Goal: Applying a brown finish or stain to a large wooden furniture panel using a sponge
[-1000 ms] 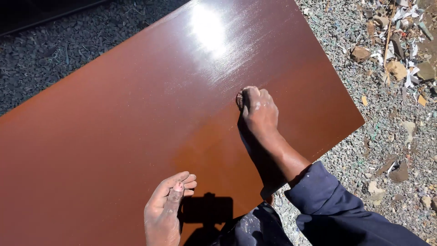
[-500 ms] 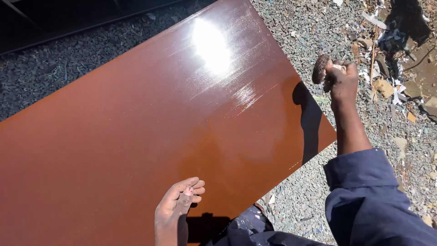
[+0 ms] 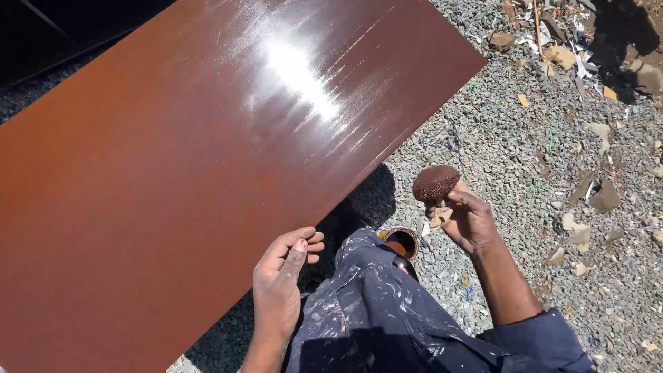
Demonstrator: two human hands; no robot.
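Observation:
A large glossy red-brown board (image 3: 173, 152) lies flat over the gravel, with sun glare near its far end. My left hand (image 3: 282, 276) rests on the board's near edge, fingers loosely together and holding nothing. My right hand (image 3: 468, 220) is off the board over the gravel, gripping a brown stain-soaked sponge pad (image 3: 435, 182) with its round face turned up. Just below and left of the pad stands a small open tin of brown liquid (image 3: 399, 242), partly hidden by my paint-spattered knee (image 3: 366, 297).
Grey gravel (image 3: 525, 159) covers the ground to the right of the board. Scraps of wood, paper and stones (image 3: 573, 55) lie at the upper right. A dark shaded strip runs along the top left.
My right hand has lifted the sponge pad off the board, swung it out past the right edge, then brought it down near the tin. My left hand stays on the board's edge.

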